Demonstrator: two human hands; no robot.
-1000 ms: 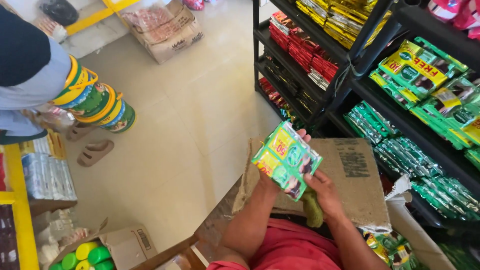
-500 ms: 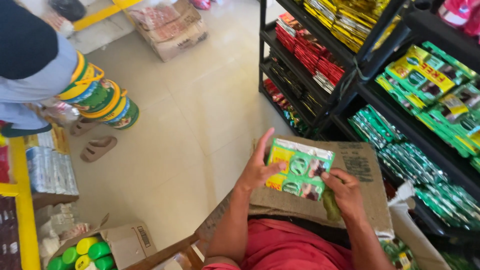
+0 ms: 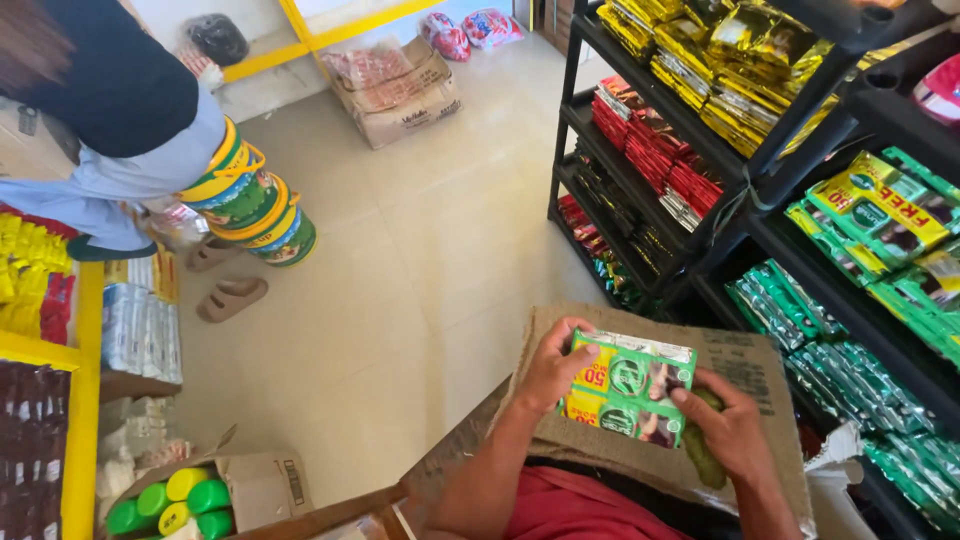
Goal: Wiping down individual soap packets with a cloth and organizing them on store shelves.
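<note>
I saw one brown cardboard box (image 3: pixel 740 365) on the lap, and over it one stack of green sachet packs (image 3: pixel 628 386), its count hidden. My left hand (image 3: pixel 553 366) clamped its left edge, thumb on top; my right hand (image 3: pixel 733 432) pinched the right edge, also holding one green cloth (image 3: pixel 704 455).

Premises: a small retail shop. Black shelving racks (image 3: pixel 690 215) carry rows of red (image 3: pixel 650 150), gold (image 3: pixel 720 70) and green sachet packs (image 3: pixel 860 250), with further stock on yellow-edged shelves (image 3: pixel 60 350). Opened cardboard cartons (image 3: pixel 395 85) and stacked paint-style buckets (image 3: pixel 250 205) stand on the tiled floor (image 3: pixel 400 270).
</note>
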